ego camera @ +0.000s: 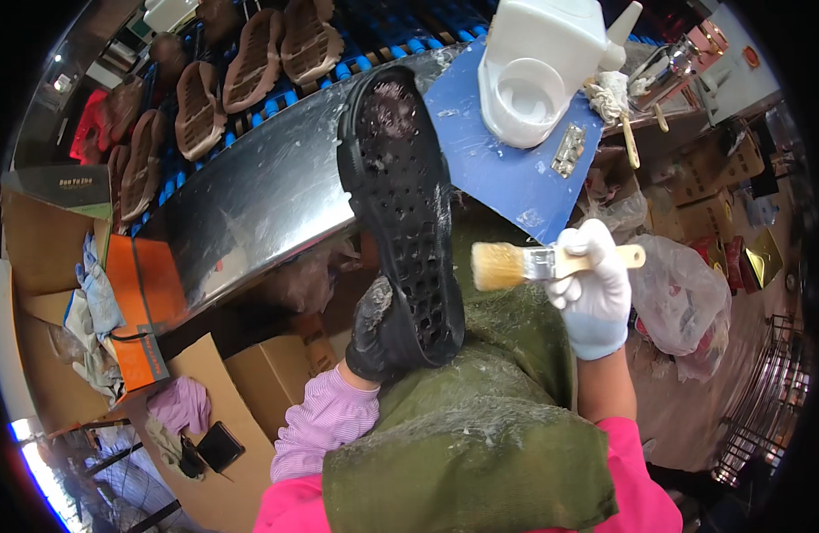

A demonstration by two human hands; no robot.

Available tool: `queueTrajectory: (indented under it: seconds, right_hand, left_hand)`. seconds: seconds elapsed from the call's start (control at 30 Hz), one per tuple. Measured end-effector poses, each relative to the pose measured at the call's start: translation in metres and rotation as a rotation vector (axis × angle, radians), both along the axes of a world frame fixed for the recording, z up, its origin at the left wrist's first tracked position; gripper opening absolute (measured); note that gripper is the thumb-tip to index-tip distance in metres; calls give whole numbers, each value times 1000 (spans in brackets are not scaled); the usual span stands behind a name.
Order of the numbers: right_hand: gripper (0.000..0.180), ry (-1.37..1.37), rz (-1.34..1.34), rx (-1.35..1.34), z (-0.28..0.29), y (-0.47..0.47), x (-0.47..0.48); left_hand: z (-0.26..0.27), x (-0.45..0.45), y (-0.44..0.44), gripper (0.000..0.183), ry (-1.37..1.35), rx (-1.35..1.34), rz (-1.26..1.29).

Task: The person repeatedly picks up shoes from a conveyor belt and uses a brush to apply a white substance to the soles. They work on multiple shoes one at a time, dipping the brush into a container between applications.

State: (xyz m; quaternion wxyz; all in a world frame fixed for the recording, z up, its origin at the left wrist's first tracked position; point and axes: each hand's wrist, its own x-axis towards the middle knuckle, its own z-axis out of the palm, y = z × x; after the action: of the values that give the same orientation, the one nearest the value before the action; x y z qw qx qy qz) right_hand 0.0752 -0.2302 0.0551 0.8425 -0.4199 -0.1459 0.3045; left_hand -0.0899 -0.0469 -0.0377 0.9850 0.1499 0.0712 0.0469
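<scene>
My left hand [372,333], in a black glove crusted with residue, grips a black shoe sole [409,220] by its lower end. The sole's inner side faces up, full of small cavities, with a wet-looking sheen near its upper end. In a white glove, my right hand [594,286] holds a flat paintbrush [516,263] by its pale handle. The brush's tan bristles point left towards the sole, apart from it. Beyond the sole, a white plastic container [536,73] with a round cup-like opening rests on a blue board [476,126].
Several brown soles [253,60] lie on a conveyor with blue rollers [416,45], behind a metal ledge [269,193]. Gloves hang over an orange box [149,280] at left. A spare brush [628,136] lies at upper right. A plastic bag [682,300] stands at right.
</scene>
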Motion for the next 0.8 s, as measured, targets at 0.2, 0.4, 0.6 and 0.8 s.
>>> queueTrajectory:
  seconds: [0.2, 0.4, 0.6, 0.8]
  right_hand:
    - [24, -442, -403, -468, 35, -16, 74]
    - [56, -1401, -615, -1357, 0, 11, 221]
    - [50, -1337, -676, -1423, -48, 6, 267]
    - [25, -846, -464, -478, 32, 12, 125]
  left_hand:
    - [9, 1, -6, 80, 113, -333, 70]
    - [12, -4, -11, 82, 192, -250, 73]
    - [31, -12, -20, 80, 299, -226, 129]
    - [41, -4, -33, 76, 157, 248, -13]
